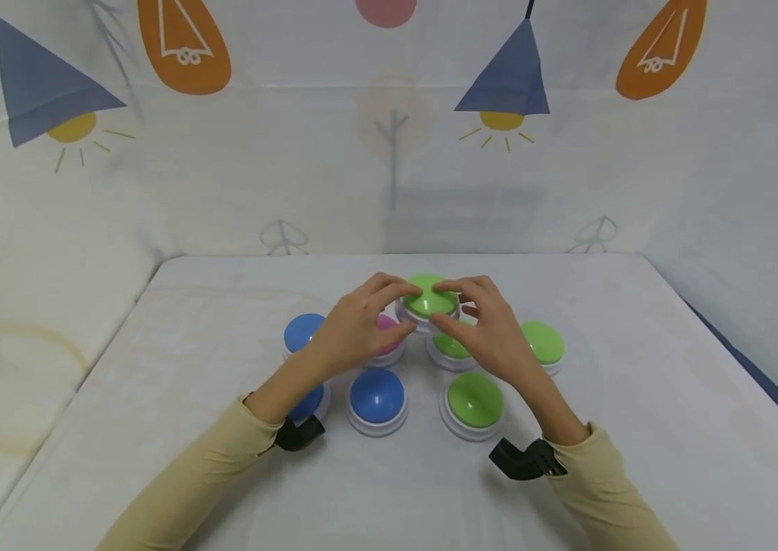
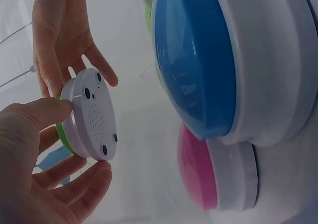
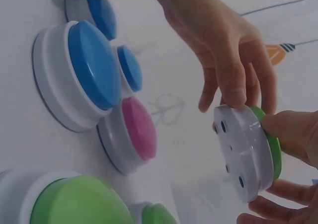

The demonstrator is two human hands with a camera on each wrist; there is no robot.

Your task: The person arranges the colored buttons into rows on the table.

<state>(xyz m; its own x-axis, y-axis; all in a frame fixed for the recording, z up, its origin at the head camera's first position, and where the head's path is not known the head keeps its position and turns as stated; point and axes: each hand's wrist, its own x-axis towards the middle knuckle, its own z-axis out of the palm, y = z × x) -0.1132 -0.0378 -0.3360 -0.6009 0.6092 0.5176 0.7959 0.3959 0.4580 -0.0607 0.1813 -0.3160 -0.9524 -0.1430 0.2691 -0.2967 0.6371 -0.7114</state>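
A push button with a green dome and white base (image 1: pixel 430 300) is raised off the table between both hands. My left hand (image 1: pixel 361 321) grips its left side, the thumb on the white rim. From the right, my right hand (image 1: pixel 492 329) holds the opposite side with thumb and fingers. In the left wrist view the button's white underside (image 2: pixel 97 122) shows speaker holes and dark round spots. Just below and behind the hands stand a pink button (image 1: pixel 389 337) and another green button (image 1: pixel 449 347), both partly hidden.
On the white table (image 1: pixel 375 497), a blue button (image 1: pixel 377 396) and a green button (image 1: pixel 475 401) stand nearest. Two more blue buttons (image 1: pixel 302 331) are at left, partly behind the left arm. Another green button (image 1: pixel 544 343) stands at right. A printed cloth wall (image 1: pixel 292 176) closes the back.
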